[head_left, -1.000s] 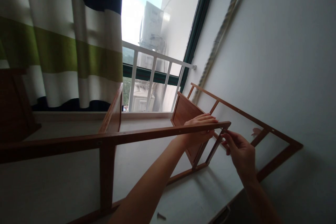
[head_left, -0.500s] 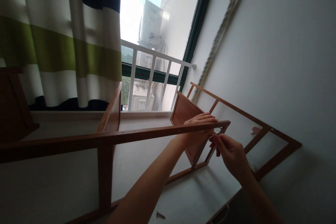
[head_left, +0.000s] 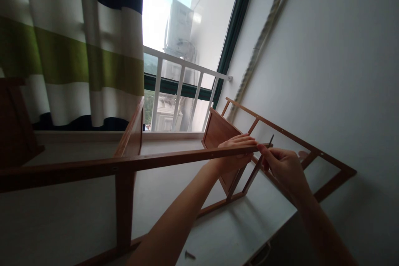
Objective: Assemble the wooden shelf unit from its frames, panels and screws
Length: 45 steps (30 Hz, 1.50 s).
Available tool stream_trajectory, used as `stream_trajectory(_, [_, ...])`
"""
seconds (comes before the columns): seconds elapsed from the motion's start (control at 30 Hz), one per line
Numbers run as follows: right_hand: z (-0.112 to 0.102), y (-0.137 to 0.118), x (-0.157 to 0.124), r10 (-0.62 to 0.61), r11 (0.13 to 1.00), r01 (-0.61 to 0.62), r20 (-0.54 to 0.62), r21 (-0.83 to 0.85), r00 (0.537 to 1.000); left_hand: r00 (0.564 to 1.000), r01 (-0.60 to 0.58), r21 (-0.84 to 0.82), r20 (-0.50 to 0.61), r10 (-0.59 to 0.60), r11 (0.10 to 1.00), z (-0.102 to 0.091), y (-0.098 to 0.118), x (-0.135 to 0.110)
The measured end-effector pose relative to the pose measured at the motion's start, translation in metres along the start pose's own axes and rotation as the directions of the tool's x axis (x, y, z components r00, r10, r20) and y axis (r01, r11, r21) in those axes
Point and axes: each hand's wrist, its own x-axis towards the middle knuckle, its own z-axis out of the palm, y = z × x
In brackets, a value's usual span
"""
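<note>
White bench (head_left: 224, 232) is running under a window (head_left: 183, 50) w/ a striped curtain (head_left: 71, 62) hanging at left & a plain wall (head_left: 327, 70) at right. Wooden rack frame (head_left: 124, 164) is lying across the bench, its long top rail (head_left: 174, 157) reaching toward the wall. Left hand (head_left: 235, 153) is wrapping that rail near its far end, fingers clamped over top & under. Right hand (head_left: 285, 166) is sitting just beside the rail end, fingers pinched together on a thin metal tool (head_left: 270, 141), prob a small hex key or driver, tip poking up past the rail end. Second frame piece (head_left: 289, 141) is leaning vs the wall right behind both hands.

Risks, as I judge it: the tool is being held by a light pinch only, so it could be slipping off & dropping between the frames. Rail is being steadied by one hand far from the rest of the frame; any push sideways could be twisting the joint. A loose screw (head_left: 188, 254) is lying on the bench near the front edge & could be rolling off.

Room: tight at right, w/ the wall & leaning frame close. More open bench lies left & toward the person.
</note>
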Motion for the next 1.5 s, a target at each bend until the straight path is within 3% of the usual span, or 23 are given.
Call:
stream_trajectory(0.13, [-0.006,0.010,0.010,0.102,0.991,-0.105,0.038,0.086,0.994,0.998,-0.054,-0.008,-0.034,0.053,0.999,0.002,-0.001,0.000])
stream_trajectory(0.27, [-0.004,0.023,0.012,0.198,0.931,-0.209,0.068,0.300,0.978,0.999,-0.039,0.004,-0.021,0.039,0.999,0.000,0.001,0.000])
stream_trajectory(0.4, [0.004,0.034,0.007,0.249,0.884,-0.220,-0.017,0.411,0.968,0.999,0.012,0.021,0.035,-0.013,1.000,-0.004,0.005,0.002])
stream_trajectory(0.67, [0.014,0.039,-0.015,0.075,0.996,-0.082,-0.179,-0.030,0.981,0.997,0.055,0.016,0.046,-0.056,0.998,-0.003,0.005,0.000])
stream_trajectory(0.8, [0.008,0.036,-0.019,0.017,0.952,-0.082,-0.215,-0.296,0.976,0.996,0.067,0.033,0.061,-0.069,0.997,-0.002,0.004,0.000])
stream_trajectory(0.93, [0.004,0.043,-0.018,-0.055,0.881,-0.004,-0.110,-0.473,0.992,0.998,0.050,0.004,0.027,-0.051,0.999,-0.002,0.005,0.000])
stream_trajectory(1.07, [0.012,0.050,-0.020,-0.141,0.863,0.145,0.044,-0.485,0.989,0.995,0.102,-0.001,0.008,-0.102,0.995,-0.001,0.006,-0.001])
stream_trajectory(1.27, [0.030,0.039,-0.023,-0.272,0.848,0.277,0.078,-0.451,0.959,0.995,0.103,-0.031,0.009,-0.103,0.994,0.000,0.004,-0.001])
stream_trajectory(1.37, [0.028,0.032,-0.024,-0.274,0.824,0.295,0.115,-0.483,0.955,0.993,0.119,-0.030,0.023,-0.119,0.992,0.000,0.002,-0.002])
stream_trajectory(1.5, [0.017,0.020,-0.029,-0.263,0.785,0.367,0.267,-0.500,0.927,0.989,0.135,-0.018,0.055,-0.134,0.991,0.002,0.001,-0.004])
